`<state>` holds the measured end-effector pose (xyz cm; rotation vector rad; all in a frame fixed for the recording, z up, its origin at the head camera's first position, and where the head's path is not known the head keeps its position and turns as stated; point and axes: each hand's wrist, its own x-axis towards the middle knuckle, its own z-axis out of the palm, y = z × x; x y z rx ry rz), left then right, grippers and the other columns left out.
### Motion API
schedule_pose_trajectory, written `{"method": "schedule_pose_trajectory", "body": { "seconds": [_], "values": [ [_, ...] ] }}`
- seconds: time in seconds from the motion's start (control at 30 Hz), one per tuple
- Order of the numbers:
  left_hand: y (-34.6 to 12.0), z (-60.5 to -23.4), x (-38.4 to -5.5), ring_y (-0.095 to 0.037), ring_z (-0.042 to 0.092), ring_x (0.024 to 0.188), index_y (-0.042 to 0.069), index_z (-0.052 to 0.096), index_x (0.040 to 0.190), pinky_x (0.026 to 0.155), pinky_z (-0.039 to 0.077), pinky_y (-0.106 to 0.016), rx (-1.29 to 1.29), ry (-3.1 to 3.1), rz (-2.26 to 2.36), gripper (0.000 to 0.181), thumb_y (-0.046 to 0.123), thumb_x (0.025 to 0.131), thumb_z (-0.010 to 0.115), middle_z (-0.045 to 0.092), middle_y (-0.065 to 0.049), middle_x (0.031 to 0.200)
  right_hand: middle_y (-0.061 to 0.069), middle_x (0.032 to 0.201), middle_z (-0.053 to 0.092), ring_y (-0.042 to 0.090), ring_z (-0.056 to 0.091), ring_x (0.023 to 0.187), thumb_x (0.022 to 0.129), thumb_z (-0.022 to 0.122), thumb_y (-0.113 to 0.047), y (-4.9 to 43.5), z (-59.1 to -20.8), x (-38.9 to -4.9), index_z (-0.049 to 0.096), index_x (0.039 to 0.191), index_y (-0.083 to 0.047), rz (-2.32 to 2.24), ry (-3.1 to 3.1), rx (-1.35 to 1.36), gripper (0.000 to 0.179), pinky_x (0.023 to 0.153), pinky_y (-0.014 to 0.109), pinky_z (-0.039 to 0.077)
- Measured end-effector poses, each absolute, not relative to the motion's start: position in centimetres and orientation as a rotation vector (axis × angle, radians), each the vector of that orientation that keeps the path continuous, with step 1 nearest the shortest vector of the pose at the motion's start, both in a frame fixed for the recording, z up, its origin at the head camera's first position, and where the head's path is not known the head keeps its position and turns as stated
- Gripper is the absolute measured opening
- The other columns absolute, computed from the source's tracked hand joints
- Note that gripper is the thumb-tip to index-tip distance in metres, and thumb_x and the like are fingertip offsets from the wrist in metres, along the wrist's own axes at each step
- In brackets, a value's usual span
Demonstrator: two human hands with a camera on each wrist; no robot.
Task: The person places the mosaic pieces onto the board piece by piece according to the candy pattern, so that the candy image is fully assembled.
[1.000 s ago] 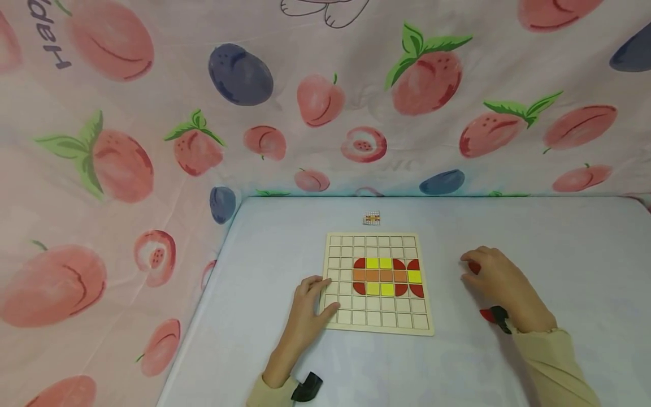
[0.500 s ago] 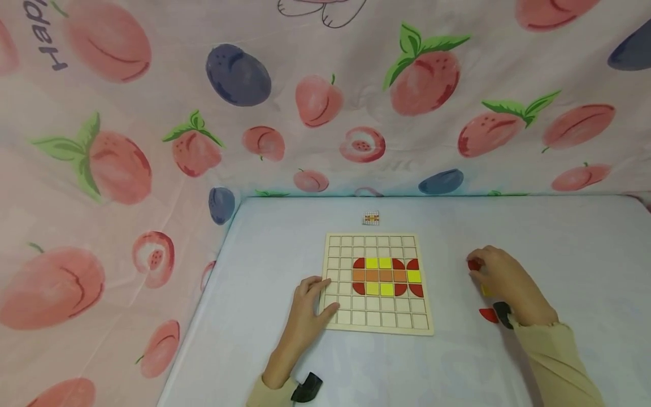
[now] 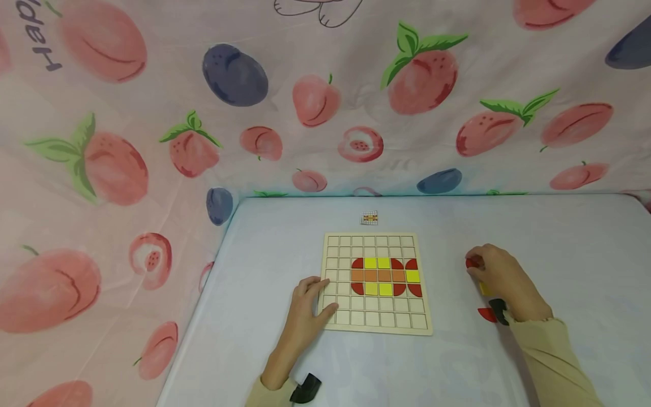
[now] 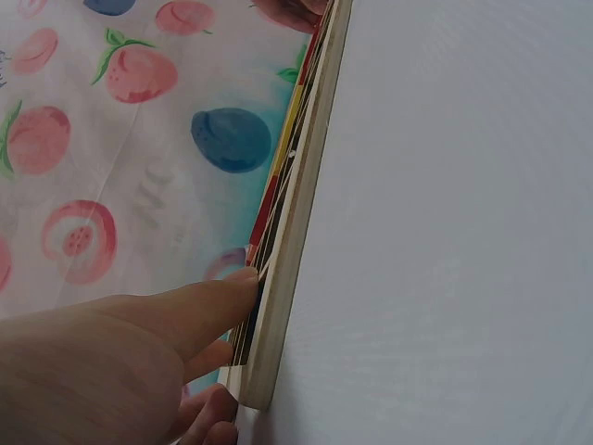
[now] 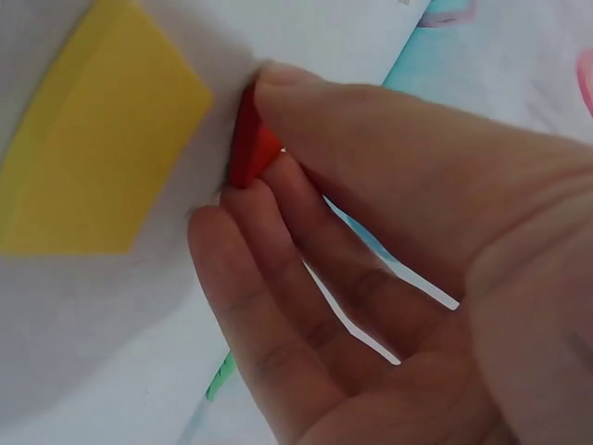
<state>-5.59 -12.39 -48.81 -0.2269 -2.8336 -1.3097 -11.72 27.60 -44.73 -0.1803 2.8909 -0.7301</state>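
A square wooden grid board (image 3: 358, 320) lies on the table, bearing red quarter-round, yellow and orange pieces in a fish-like pattern. My left hand (image 3: 307, 305) rests at the board's left edge, its thumb and a finger lying over the rim. In the left wrist view the thumb (image 4: 218, 301) reaches onto the board's top side. To the right of the board, my right hand (image 3: 500, 277) pinches a small red piece (image 5: 255, 144) between thumb and fingers, close over the table. A yellow piece (image 5: 107, 148) lies beside that hand, partly hidden by it in the head view.
Another red quarter-round piece (image 3: 486, 315) lies near the right wrist, next to its black camera (image 3: 499, 311). Behind the board lies a small pattern card (image 3: 369, 217). A fruit-print cloth (image 3: 315, 68) hangs along the table's back and left sides.
The right hand's fingers have closed on the red piece and moved slightly right, then stayed nearly still; the yellow piece has come into view beneath it. The left hand holds its place.
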Motion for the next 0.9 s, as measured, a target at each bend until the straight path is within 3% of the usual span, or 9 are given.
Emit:
{"method": "schedule_pose_trajectory", "body": {
  "seconds": [0.67, 0.9],
  "values": [
    [-12.37, -48.90, -5.59, -0.032, 0.044, 0.130, 0.005, 0.060, 0.134, 0.106, 0.041, -0.051, -0.218, -2.831, -1.295, 0.051, 0.018, 0.087, 0.077, 0.050, -0.012, 0.136, 0.020, 0.089, 0.063, 0.032, 0.061, 0.081, 0.082, 0.078, -0.002, 27.77, -44.70, -11.60, 0.064, 0.098, 0.008, -0.817, 2.916, -0.176, 0.024, 0.074, 0.049, 0.054],
    [-12.40, -48.82, -5.59, -0.032, 0.044, 0.130, 0.005, 0.060, 0.134, 0.106, 0.040, -0.051, -0.221, -2.835, -1.302, 0.052, 0.018, 0.087, 0.077, 0.049, -0.013, 0.137, 0.009, 0.078, 0.065, 0.023, 0.059, 0.072, 0.080, 0.079, -0.002, 27.46, -44.30, -11.11, 0.063, 0.087, 0.000, -0.854, 2.966, -0.158, 0.018, 0.065, 0.035, 0.050]
  ]
}}
